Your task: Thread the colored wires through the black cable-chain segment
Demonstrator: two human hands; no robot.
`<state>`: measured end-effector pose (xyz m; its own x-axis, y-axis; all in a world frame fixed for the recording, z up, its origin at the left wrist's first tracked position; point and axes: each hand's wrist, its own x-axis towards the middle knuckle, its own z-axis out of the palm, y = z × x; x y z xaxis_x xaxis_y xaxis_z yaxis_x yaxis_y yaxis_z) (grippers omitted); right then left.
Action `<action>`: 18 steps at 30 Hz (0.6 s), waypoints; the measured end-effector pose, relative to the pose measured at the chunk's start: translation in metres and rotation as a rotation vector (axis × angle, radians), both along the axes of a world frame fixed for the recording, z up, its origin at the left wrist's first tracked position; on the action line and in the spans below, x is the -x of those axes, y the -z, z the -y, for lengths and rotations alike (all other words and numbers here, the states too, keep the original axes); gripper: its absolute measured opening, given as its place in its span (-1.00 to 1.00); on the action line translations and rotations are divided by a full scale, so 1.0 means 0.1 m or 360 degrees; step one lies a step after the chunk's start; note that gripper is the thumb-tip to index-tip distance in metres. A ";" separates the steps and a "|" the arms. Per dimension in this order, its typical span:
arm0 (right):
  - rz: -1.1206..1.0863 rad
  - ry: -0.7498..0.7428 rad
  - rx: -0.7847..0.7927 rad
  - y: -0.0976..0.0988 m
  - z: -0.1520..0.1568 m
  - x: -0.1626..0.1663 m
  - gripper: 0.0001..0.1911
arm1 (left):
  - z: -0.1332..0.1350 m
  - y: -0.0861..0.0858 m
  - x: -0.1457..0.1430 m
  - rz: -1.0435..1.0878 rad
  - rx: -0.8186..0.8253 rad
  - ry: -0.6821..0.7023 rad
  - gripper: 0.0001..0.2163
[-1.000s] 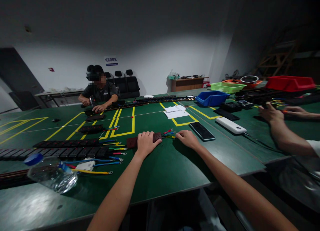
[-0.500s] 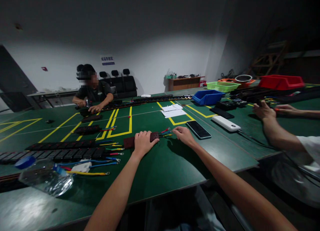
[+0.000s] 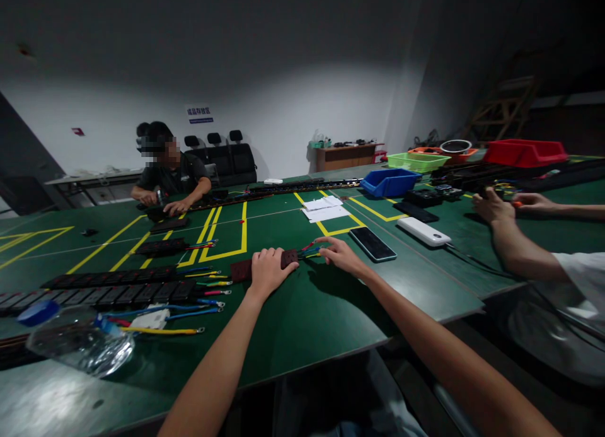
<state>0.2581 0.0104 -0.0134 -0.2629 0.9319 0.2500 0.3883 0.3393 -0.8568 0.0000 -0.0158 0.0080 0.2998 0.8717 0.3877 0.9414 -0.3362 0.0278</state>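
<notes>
My left hand [image 3: 269, 272] is wrapped over a dark reddish-brown, strip-like block [image 3: 242, 270] lying on the green table [image 3: 293, 336]. Red, blue, green and yellow wires [image 3: 309, 254] stick out of the block's right end. My right hand [image 3: 343, 255] is at their tips, its index finger stretched out near the red wire and its thumb apart, close to the blue and green ones. Exact finger contact is too small to make out. A smartphone [image 3: 373, 243] lies just right of this hand. Left of the block are long black strips of modules [image 3: 137, 293] with ring-ended wires.
A clear bottle with blue cap [image 3: 80, 342] lies at the near left. White papers [image 3: 326, 209], a white power bank [image 3: 423, 233] with a cable, and a blue bin [image 3: 390, 182] are farther off. Co-workers' hands are at the right [image 3: 494, 207] and far left [image 3: 177, 207].
My right hand has shifted left onto the wire ends, its index finger now stretched out. My left hand stays on the block. The whole view has moved slightly.
</notes>
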 end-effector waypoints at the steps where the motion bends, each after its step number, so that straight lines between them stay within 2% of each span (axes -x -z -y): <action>1: 0.0010 0.0003 -0.0007 -0.01 0.00 -0.01 -0.45 | 0.00 0.00 0.00 -0.0004 0.0001 0.0000 -0.40; 8: 0.0606 0.0516 -0.0106 0.03 0.01 -0.04 -0.61 | -0.01 0.00 0.01 -0.0014 -0.0013 0.0008 -0.40; 12: 0.0607 0.0497 -0.0122 0.03 -0.01 -0.05 -0.72 | 0.00 -0.02 0.00 -0.0019 -0.0003 0.0000 -0.41; 15: 0.0588 0.0539 -0.0147 0.00 0.00 -0.04 -0.71 | 0.01 -0.02 0.00 -0.0028 -0.0008 -0.0008 -0.41; 18: 0.0717 0.0609 -0.0100 -0.03 0.04 -0.03 -0.67 | 0.00 -0.03 0.00 -0.0009 0.0005 0.0000 -0.42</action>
